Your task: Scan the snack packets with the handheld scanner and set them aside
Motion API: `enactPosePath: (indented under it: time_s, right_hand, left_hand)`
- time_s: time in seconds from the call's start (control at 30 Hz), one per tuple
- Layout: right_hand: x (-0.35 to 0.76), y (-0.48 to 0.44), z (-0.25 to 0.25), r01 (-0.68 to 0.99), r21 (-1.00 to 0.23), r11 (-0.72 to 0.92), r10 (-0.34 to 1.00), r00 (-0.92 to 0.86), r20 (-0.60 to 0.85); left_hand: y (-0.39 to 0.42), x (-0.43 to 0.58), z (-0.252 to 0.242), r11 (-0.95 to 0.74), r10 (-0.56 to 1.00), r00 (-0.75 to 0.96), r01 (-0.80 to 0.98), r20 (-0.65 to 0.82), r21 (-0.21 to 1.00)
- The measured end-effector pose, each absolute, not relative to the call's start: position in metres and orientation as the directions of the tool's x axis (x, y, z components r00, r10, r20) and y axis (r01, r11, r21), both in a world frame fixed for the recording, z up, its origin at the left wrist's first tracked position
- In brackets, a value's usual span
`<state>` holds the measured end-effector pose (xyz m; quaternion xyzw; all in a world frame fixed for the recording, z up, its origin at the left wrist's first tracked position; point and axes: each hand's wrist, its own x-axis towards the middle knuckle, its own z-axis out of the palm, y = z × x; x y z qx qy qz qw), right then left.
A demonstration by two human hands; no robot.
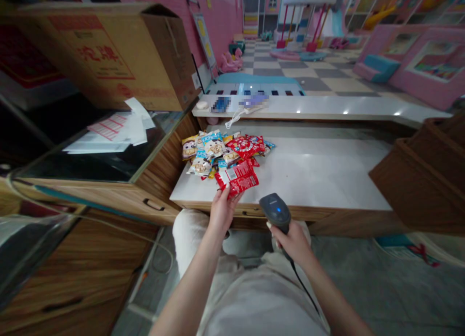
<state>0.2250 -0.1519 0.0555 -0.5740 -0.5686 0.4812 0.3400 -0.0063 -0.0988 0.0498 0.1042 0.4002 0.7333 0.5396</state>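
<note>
The left hand (222, 211) pinches a red packet (242, 180) near the worktop (319, 174) edge; the right hand (296, 240) grips a scanner (274, 209). Scanning seems in hand, calling for scanner and barcode (230, 174) to line up.

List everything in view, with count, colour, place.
held packet: 1, red, in left grip, by the near side of the pile
packet pile: count unclear (overlapping), white-blue, yellow, red, desk's left end
scanner: 1, dark grey, blue light, in right grip
scanner cord: 1, black, below right grip
desk: 1, white top, in front
ledge: 1, white, behind desk
obscured items: 2, blue and purple, on ledge
carton: 1, brown, left
papers: several, white, some red print, before carton
brown container: 1, right
play equipment: several, mostly pink, background
left grip: 1, bare, on held packet
right grip: 1, bare, on scanner
</note>
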Motion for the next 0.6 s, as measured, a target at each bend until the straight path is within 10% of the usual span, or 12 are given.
enactPosePath:
  time_s: [0.6]
  right_hand:
    - [0.206, -0.155, 0.087, 0.313, -0.950, -0.009, 0.966, -0.242, -0.089]
  left_hand:
    - [-0.118, 0.009, 0.031, 0.114, 0.910, -0.251, -0.612, -0.329, 0.783]
